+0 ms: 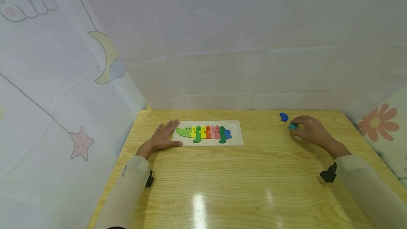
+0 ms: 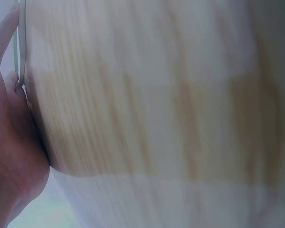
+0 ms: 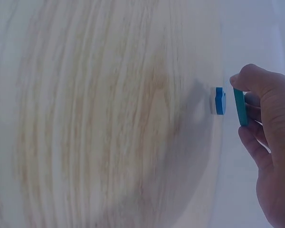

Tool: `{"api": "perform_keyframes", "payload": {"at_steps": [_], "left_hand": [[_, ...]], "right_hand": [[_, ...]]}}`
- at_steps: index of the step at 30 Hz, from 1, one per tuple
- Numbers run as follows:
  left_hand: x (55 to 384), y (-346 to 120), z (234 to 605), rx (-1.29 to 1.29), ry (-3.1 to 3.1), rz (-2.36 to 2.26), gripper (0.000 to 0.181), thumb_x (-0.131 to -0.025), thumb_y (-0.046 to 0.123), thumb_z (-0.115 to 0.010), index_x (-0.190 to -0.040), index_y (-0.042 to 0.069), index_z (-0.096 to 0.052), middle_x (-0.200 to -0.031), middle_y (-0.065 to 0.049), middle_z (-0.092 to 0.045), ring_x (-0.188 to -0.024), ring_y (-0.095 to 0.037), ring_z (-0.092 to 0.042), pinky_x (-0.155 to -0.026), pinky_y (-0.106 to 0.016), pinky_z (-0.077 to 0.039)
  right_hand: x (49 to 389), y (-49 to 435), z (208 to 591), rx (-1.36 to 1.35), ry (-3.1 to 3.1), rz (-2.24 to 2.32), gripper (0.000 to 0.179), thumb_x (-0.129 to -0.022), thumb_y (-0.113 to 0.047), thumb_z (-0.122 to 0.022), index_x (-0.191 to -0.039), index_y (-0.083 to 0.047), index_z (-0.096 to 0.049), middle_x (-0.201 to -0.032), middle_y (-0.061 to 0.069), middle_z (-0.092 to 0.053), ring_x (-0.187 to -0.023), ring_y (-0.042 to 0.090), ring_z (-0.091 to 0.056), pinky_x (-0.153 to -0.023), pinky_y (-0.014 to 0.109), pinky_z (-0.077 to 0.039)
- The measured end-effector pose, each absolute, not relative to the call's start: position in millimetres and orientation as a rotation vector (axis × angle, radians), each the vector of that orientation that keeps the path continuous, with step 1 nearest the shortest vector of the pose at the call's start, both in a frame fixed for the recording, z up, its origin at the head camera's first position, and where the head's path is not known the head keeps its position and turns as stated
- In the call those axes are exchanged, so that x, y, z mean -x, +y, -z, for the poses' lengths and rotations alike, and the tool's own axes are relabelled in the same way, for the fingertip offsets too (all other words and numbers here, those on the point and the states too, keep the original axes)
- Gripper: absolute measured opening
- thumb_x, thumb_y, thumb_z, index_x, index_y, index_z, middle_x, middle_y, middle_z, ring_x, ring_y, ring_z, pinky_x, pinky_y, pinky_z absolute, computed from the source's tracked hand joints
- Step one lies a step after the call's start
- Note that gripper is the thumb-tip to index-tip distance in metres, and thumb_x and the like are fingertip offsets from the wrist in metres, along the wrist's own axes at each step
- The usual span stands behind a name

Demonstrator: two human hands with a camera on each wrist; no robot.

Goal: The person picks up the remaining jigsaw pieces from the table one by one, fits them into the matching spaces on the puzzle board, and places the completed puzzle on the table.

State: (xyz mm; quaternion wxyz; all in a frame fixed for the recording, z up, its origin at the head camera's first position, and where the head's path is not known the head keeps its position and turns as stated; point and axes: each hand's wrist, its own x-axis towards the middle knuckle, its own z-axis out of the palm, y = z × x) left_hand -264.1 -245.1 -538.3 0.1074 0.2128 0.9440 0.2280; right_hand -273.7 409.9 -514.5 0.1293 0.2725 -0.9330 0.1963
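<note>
A wooden crocodile puzzle board (image 1: 208, 143) lies on the table, its coloured pieces set in a row from the green head to a blue piece, with a bare recess at its right end. My left hand (image 1: 163, 138) rests at the board's left end, fingers spread and fairly straight, thumb along the lower edge. My right hand (image 1: 310, 130) pinches a teal puzzle piece (image 1: 293, 126) between thumb and fingers; in the right wrist view the teal piece (image 3: 240, 107) is seen edge-on, held off the table. Just beyond it, a blue puzzle piece (image 1: 284, 117) lies flat on the table.
The wooden table (image 1: 238, 179) ends at a back edge against a pale cloth wall (image 1: 222, 73). A printed cloth with a moon and a star (image 1: 82, 142) hangs on the left. Black wrist devices (image 1: 329, 173) sit under the forearms.
</note>
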Motion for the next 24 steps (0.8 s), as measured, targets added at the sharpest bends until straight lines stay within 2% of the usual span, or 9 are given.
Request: {"api": "perform_keyframes", "payload": {"at_steps": [14,16,24], "left_hand": [[264,-246,543,-0.659,2.781,-0.749,0.115,-0.089,0.071,-0.07,-0.17,0.005,-0.021,-0.177,-0.015,-0.016,-0.163,-0.039,-0.01,-0.127,-0.068,-0.001],[264,-245,541,-0.652,2.778,-0.733,0.114,-0.089,0.068,-0.073,-0.169,0.005,-0.022,-0.177,-0.015,-0.016,-0.163,-0.039,-0.01,-0.127,-0.068,-0.001],[265,-245,539,-0.618,2.773,-0.654,0.11,-0.092,0.064,-0.072,-0.171,0.011,-0.017,-0.178,-0.009,-0.012,-0.165,-0.033,-0.008,-0.129,-0.063,0.0]], "right_hand": [[273,395,507,-0.847,-2.669,-0.558,0.042,-0.076,-0.004,-0.093,-0.112,0.007,-0.077,-0.113,0.029,-0.073,-0.104,0.051,-0.067,-0.081,0.067,-0.056],[273,392,506,-0.841,-2.671,-0.552,0.042,-0.077,-0.004,-0.093,-0.113,0.008,-0.077,-0.113,0.029,-0.072,-0.105,0.051,-0.067,-0.082,0.067,-0.057],[273,380,503,-0.886,-2.64,-0.571,0.042,-0.076,0.0,-0.092,-0.113,0.012,-0.075,-0.112,0.031,-0.07,-0.104,0.051,-0.066,-0.079,0.064,-0.059]]}}
